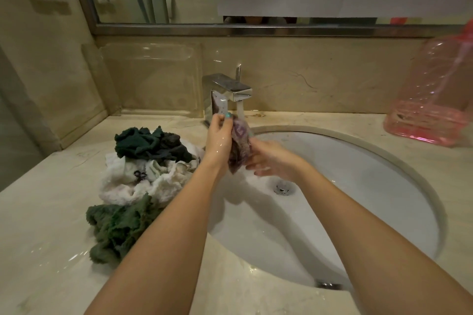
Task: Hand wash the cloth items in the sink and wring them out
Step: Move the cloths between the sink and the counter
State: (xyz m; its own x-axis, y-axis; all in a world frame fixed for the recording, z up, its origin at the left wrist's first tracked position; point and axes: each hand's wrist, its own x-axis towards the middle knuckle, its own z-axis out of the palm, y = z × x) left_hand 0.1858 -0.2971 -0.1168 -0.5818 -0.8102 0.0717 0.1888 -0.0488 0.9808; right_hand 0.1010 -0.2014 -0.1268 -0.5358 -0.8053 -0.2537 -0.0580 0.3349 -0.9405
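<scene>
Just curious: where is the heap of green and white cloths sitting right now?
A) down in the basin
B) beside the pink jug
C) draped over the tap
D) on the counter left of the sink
D: the heap of green and white cloths lies on the counter left of the sink, while the left hand and right hand hold only the purple cloth under the tap.

1. The faucet (230, 85) is mirror-bright chromed metal.
2. The sink (358, 186) is smooth white glazed ceramic, glossy.
3. The countertop (51, 212) looks like polished cream stone (wet patches shine on it).
4. The purple cloth (240, 147) is soaked, nubbly fabric; the heaped towels (120, 181) are rough matt terry.
5. The pink jug (432, 92) is translucent ribbed plastic.
</scene>
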